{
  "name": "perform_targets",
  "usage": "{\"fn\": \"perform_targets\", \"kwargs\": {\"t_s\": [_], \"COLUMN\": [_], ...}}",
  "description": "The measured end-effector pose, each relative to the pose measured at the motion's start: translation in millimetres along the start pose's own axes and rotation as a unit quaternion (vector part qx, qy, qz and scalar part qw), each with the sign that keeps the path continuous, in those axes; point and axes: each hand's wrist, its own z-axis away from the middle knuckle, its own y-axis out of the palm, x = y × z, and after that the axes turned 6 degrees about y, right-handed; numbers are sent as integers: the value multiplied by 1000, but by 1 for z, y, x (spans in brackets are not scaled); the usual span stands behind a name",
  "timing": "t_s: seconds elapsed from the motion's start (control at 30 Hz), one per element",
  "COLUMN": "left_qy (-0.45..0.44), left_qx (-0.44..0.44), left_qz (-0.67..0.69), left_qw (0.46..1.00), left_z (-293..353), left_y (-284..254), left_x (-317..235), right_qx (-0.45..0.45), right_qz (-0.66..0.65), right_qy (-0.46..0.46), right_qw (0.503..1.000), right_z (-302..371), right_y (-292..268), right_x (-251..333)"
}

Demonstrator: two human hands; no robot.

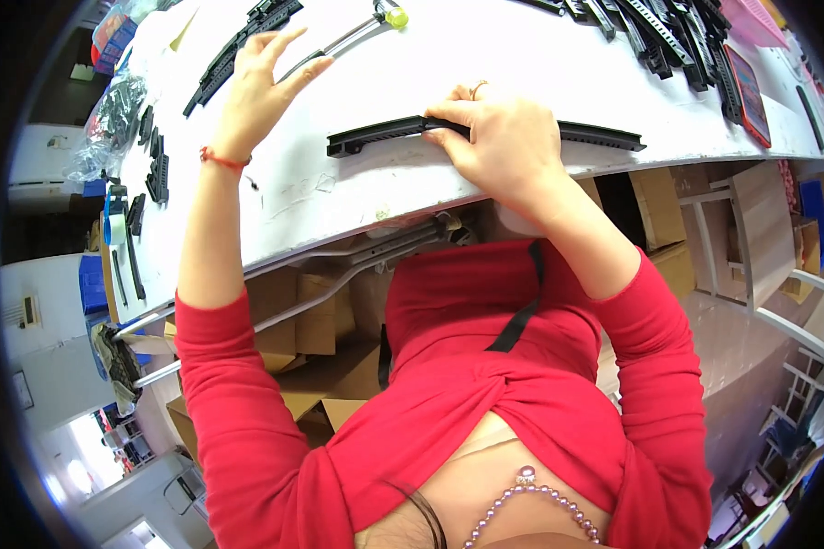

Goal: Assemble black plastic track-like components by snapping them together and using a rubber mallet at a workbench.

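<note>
My right hand [511,145] is closed around the middle of a long, narrow black plastic strip [375,136], which lies crosswise near the table's front edge. Its two ends stick out either side of my fist; the part under my fingers is hidden. My left hand [264,99] is raised to the left with its fingers spread and nothing in it. Beside its fingertips lies a hammer-like tool [350,37] with a metal shaft and a yellow-green end. A second black strip, with a ridged surface [224,71], rests just behind that hand.
Several black strips [659,41] are heaped at the far right, near a red-edged phone [749,96] and a pink basket [755,20]. Small black parts [158,172] and a clear plastic bag [114,119] line the left edge. Cardboard boxes [316,316] stand below the white table [288,206].
</note>
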Motion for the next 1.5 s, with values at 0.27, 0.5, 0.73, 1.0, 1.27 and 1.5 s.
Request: {"fn": "perform_targets", "kwargs": {"t_s": [0.27, 0.5, 0.73, 1.0, 1.27, 1.5], "left_qy": [-241, -77, -75, -91, -103, -73], "left_qx": [111, -23, -54, -19, -7, 33], "left_qz": [193, 96, 53, 46, 52, 77], "left_qw": [945, 992, 994, 995, 993, 994], "left_z": [47, 113, 118, 115, 116, 114], "left_y": [-35, -55, -39, -48, -45, -39], "left_x": [0, -108, -125, -125, -126, -118], "right_qx": [-18, -18, -30, 0, 12, 10], "right_qz": [-9, -15, -18, -2, -2, 0], "right_qy": [-38, -5, -26, -8, -1, -17], "right_qw": [999, 1000, 999, 1000, 1000, 1000], "right_z": [5, 3, 0, 0, -4, -4], "right_y": [-3, -2, -3, -4, -7, -5], "right_x": [-7, -6, -8, -2, -2, -7]}}
